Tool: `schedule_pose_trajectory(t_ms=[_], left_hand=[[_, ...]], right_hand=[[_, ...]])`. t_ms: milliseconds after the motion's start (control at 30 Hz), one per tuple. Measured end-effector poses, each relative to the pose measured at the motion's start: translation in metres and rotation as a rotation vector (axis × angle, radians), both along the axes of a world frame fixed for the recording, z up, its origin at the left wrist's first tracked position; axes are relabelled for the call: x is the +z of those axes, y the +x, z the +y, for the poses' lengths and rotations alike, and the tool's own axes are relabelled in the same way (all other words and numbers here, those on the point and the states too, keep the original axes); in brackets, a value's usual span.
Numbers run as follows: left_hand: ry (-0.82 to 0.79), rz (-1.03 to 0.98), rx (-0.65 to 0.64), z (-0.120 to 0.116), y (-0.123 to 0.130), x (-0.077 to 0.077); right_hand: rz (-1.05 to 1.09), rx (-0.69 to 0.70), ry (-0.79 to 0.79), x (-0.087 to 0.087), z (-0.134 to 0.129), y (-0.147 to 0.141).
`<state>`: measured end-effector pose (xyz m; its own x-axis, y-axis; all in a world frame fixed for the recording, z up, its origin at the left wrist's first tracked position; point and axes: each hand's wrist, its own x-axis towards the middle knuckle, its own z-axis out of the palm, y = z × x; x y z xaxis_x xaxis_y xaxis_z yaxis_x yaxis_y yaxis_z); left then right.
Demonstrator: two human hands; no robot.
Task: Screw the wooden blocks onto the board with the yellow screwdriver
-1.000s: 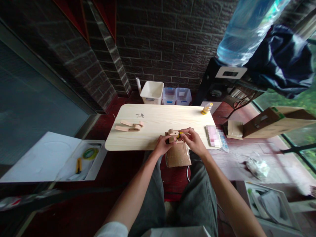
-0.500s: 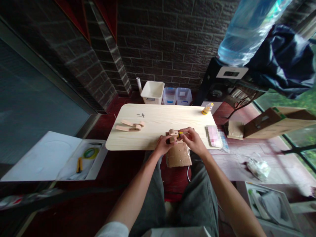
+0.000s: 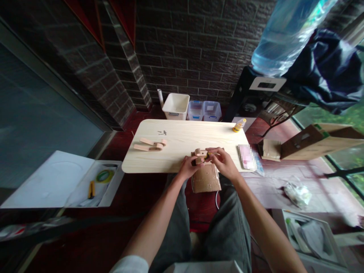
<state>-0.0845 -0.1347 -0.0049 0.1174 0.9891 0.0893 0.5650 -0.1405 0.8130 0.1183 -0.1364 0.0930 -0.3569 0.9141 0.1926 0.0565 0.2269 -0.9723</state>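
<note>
My left hand (image 3: 188,167) is closed around a light wooden piece (image 3: 200,159) with a rounded end, near the table's front edge. My right hand (image 3: 222,162) pinches a short yellow-and-black tool (image 3: 207,155) against the side of that wood; its tip is hidden. Beneath both hands is a cardboard piece (image 3: 206,178) that sticks out over the table edge above my lap. On the left of the pale wooden table (image 3: 190,134) lie two more curved wooden parts (image 3: 150,145), with several small dark screws or nails (image 3: 162,132) behind them.
A clear bottle with yellow ends (image 3: 239,125) stands at the table's back right, and a pink packet (image 3: 247,156) lies at the right edge. An open white box (image 3: 109,185) is at the left. Bins (image 3: 176,104) and a water dispenser (image 3: 250,94) stand behind.
The yellow-and-black tool has turned a little in my right hand, and those fingers have shifted slightly. My left hand and the wood stay in place.
</note>
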Motion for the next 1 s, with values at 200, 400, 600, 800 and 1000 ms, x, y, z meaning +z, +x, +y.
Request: schedule_pose_trajectory(t_ms=[200,400,600,800,1000], left_hand=[[0.008,0.009,0.013,0.000,0.001,-0.004],[0.011,-0.003,0.017,0.000,0.001,-0.003],[0.000,-0.012,0.010,-0.001,0.002,0.002],[0.000,-0.022,0.030,-0.002,0.002,0.002],[0.001,-0.005,0.017,-0.002,0.002,0.003]], right_hand=[[0.028,-0.044,-0.009,-0.008,0.002,0.000],[0.069,-0.040,-0.041,-0.010,-0.001,-0.001],[0.003,-0.011,0.011,-0.005,0.000,0.001],[0.023,-0.062,0.046,-0.009,0.002,0.001],[0.043,-0.026,0.011,-0.007,-0.001,-0.003]])
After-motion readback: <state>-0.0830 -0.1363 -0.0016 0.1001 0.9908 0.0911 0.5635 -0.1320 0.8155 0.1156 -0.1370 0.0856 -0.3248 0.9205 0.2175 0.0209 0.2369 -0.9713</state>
